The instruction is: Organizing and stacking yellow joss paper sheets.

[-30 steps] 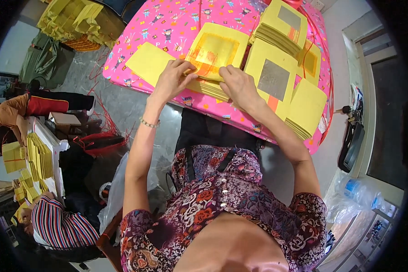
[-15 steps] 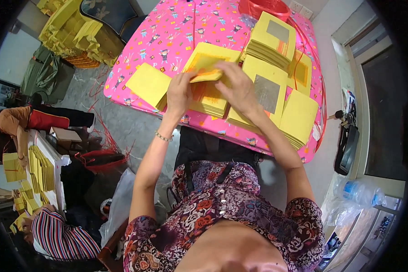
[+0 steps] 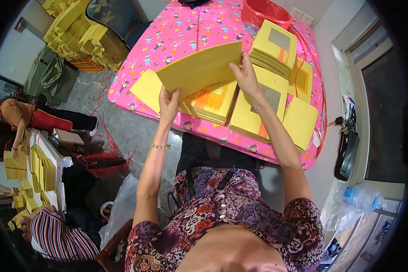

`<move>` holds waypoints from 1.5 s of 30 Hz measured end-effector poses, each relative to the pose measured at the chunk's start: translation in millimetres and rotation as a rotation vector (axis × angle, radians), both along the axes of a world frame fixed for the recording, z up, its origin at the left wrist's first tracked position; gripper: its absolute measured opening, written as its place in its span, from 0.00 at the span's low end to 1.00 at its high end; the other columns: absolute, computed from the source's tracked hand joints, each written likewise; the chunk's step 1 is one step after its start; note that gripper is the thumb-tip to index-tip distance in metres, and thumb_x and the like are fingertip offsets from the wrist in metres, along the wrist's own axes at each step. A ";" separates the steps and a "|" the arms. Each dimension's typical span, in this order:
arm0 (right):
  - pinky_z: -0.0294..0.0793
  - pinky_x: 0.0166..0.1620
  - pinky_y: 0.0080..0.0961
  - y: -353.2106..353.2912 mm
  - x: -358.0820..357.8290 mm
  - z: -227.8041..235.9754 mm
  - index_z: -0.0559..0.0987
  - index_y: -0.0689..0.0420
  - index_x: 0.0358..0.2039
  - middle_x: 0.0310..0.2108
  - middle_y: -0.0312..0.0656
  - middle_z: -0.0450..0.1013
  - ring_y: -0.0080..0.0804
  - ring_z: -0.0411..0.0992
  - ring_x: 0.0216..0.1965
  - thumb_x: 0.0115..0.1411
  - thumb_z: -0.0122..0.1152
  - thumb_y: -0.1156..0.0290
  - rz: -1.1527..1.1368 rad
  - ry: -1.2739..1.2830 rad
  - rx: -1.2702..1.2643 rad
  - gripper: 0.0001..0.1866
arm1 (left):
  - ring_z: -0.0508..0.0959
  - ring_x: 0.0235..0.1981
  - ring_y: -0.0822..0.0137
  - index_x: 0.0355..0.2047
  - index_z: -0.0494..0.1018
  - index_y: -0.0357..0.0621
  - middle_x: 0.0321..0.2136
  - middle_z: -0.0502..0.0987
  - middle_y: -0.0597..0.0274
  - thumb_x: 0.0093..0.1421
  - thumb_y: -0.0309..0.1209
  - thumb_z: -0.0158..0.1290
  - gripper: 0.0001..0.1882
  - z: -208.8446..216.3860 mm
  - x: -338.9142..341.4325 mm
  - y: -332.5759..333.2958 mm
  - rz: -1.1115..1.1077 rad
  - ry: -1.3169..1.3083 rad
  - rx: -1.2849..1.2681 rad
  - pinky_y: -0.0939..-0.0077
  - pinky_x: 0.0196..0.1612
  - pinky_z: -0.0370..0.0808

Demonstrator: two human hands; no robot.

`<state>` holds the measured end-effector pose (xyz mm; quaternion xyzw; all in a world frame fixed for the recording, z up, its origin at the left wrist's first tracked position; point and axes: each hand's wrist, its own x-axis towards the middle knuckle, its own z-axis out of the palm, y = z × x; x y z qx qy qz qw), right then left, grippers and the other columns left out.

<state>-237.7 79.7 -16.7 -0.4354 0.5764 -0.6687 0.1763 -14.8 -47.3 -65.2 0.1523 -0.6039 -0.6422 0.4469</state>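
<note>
- Left hand (image 3: 169,104): fingers pinch the left end of a yellow paper (image 3: 201,68).
- Right hand (image 3: 245,79): fingers grip the right end.
- The paper tilts above a yellow pile (image 3: 207,103) on the pink counter (image 3: 145,59).
- Maybe it is folded; hard to see.

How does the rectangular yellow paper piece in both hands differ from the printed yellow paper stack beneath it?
The paper piece is raised, tilted; the paper stack lies level. The piece's visible face is plain; the stack's top has orange markings. The piece is thin; the stack, layered. Both are yellow.
</note>
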 end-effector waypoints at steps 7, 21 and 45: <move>0.61 0.48 0.23 -1.5 6.0 11.8 0.64 0.61 0.46 0.39 0.36 0.62 0.22 0.59 0.41 0.66 0.43 0.69 -0.029 0.037 -0.133 0.11 | 0.71 0.49 0.71 0.51 0.64 0.38 0.47 0.72 0.61 0.62 0.25 0.49 0.17 5.2 1.0 0.6 -0.042 0.054 0.083 0.75 0.51 0.68; 0.70 0.46 0.21 11.3 71.4 35.5 0.66 0.59 0.56 0.44 0.37 0.70 0.21 0.69 0.44 0.65 0.45 0.53 0.391 -0.514 0.053 0.26 | 0.69 0.51 0.71 0.50 0.64 0.37 0.46 0.70 0.62 0.59 0.30 0.55 0.20 66.9 -27.1 53.8 -0.518 -0.009 0.122 0.73 0.55 0.64; 0.70 0.50 0.24 47.3 49.3 38.8 0.68 0.63 0.52 0.46 0.41 0.72 0.26 0.71 0.46 0.57 0.63 0.67 0.251 -0.328 0.258 0.25 | 0.71 0.50 0.68 0.56 0.57 0.35 0.47 0.70 0.55 0.59 0.24 0.52 0.26 93.8 -18.4 48.0 -0.319 -0.229 0.189 0.72 0.53 0.68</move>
